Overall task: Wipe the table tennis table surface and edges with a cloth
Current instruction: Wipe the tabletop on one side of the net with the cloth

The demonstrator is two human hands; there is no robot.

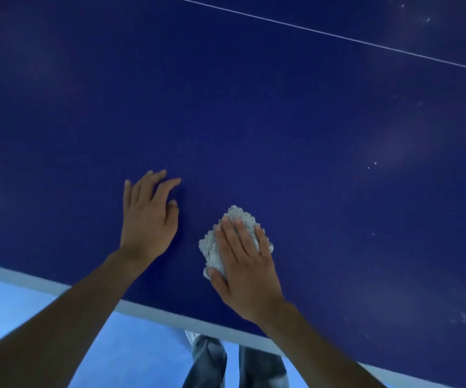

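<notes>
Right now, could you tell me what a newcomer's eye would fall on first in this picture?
The pale grey cloth stands out against the dark blue table, low and centre, with the right hand pressed flat on it. The left hand rests on the bare surface just beside it, near the white front edge. Pale specks dot the right side.

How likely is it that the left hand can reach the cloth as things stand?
Probably yes. The left hand sits on the table beside the cloth, with only bare surface between them. The right hand covers most of the cloth, so only its left edge is free to touch.
</notes>
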